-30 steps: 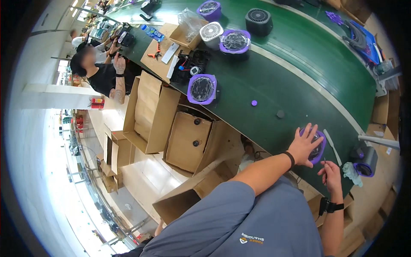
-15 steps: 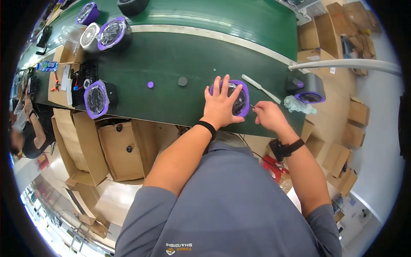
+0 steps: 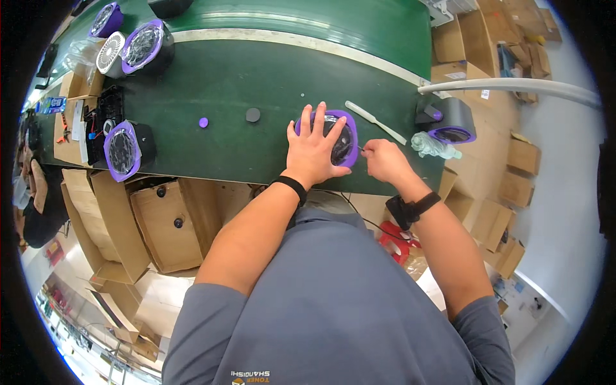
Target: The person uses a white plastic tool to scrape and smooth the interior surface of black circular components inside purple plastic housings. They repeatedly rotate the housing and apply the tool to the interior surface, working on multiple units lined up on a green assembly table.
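Observation:
My left hand [image 3: 310,149] lies spread over a purple-rimmed device [image 3: 345,144] on the green table. Its fingers are stretched across the device's dark, glossy front, hiding the left part. At the device's right edge, my right hand [image 3: 387,160] is closed in a pinch on a thin dark tool [image 3: 362,149]. Only a short length of this tool shows, with its tip against the rim. A pale, flat stick-like tool [image 3: 375,122] lies just beyond my right hand. To the left of the device are a dark grey round piece [image 3: 253,115] and a small purple disc [image 3: 203,122].
Another purple-rimmed device [image 3: 123,151] stands at the left, beside a black tray of parts [image 3: 108,114]. More devices and a white fan-like grille [image 3: 111,53] are farther back. At the right are a dark cylindrical unit [image 3: 454,120] and crumpled plastic [image 3: 435,145]. Cardboard boxes [image 3: 170,224] stand below the table's near edge.
The whole view has shifted, so the table and both hands appear slightly farther left and higher. My hands keep about the same places on the device.

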The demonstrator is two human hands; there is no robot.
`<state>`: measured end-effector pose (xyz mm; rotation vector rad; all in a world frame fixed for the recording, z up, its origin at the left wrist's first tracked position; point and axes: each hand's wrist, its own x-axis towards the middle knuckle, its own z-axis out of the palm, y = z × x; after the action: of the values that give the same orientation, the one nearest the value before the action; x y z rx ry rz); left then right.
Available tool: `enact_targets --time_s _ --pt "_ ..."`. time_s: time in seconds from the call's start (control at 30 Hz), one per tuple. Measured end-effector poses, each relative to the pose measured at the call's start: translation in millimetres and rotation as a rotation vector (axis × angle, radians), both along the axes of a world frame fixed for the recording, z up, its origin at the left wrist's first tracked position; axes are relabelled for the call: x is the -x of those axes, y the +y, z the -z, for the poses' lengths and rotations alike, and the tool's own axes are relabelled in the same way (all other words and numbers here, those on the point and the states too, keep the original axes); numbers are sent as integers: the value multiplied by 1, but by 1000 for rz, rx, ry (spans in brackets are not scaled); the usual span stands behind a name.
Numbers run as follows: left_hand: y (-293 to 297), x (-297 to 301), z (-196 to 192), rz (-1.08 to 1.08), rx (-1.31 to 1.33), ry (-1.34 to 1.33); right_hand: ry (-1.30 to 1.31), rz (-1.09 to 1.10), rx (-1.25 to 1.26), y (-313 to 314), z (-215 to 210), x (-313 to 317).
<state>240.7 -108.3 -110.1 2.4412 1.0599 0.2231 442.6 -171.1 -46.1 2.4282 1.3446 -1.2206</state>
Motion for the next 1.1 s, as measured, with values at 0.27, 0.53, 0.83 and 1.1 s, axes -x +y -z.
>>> enact_targets --time_s 0.27,0.53,0.83,1.1 --pt "0 0 0 0 0 10 -27 -37 11 0 -3 1" --pt "1 0 -3 3 16 25 -10 -42 -15 -3 -2 0" --pt "1 0 -2 -2 13 8 -19 -69 -58 -4 -4 2" --pt "1 0 -2 -1 13 7 -54 -108 -53 -4 -2 2"
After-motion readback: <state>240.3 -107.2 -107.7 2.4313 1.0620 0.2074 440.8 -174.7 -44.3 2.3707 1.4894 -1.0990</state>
